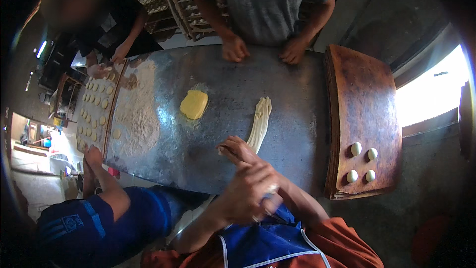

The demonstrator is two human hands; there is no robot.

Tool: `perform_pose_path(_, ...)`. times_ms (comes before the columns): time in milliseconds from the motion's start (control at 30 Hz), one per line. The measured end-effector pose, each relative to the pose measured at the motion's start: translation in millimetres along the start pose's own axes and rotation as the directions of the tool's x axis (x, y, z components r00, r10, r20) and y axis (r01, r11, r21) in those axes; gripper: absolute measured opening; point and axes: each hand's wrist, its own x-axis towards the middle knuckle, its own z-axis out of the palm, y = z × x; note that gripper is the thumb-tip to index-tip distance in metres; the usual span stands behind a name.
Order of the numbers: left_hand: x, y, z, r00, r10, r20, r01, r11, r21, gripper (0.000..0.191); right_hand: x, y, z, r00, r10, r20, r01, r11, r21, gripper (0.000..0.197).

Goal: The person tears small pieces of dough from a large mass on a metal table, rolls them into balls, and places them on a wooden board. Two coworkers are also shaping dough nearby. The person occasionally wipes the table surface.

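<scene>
My left hand (251,190) is motion-blurred close to my blue apron, its fingers curled around a pale piece, seemingly dough (272,189). Beyond it, my right hand (238,150) is over the dark tabletop (297,119), palm and fingertips partly hidden. A long, pale, stretched strip of dough (261,121) runs from the middle of the table down to my right hand, where its near end goes out of sight. A flattened yellow mass (194,104), perhaps butter or dough, lies farther left on the table. Whether the strip joins the piece at my left hand is hidden.
Several pale dough balls (356,149) sit on stacked wooden boards (366,100) at right. Flour (139,119) is spread at left, beside a tray (97,113) of small dough rounds. One person (267,7) stands opposite; two others have hands at the tray. Racks (178,0) stand behind.
</scene>
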Motion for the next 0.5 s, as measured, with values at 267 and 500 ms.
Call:
perform_pose_path(267,-194,-177,135,0.928,-0.322,-0.188,0.362,0.899,0.245,0.052,-221,-35,-58,0.943,0.289,-0.166,-0.317,0.625,-0.714,0.038)
perform_pose_path(500,-65,-209,145,0.693,-0.363,-0.623,0.601,0.768,0.221,0.043,-101,0,-25,0.761,0.404,-0.507,-0.648,0.494,-0.579,0.055)
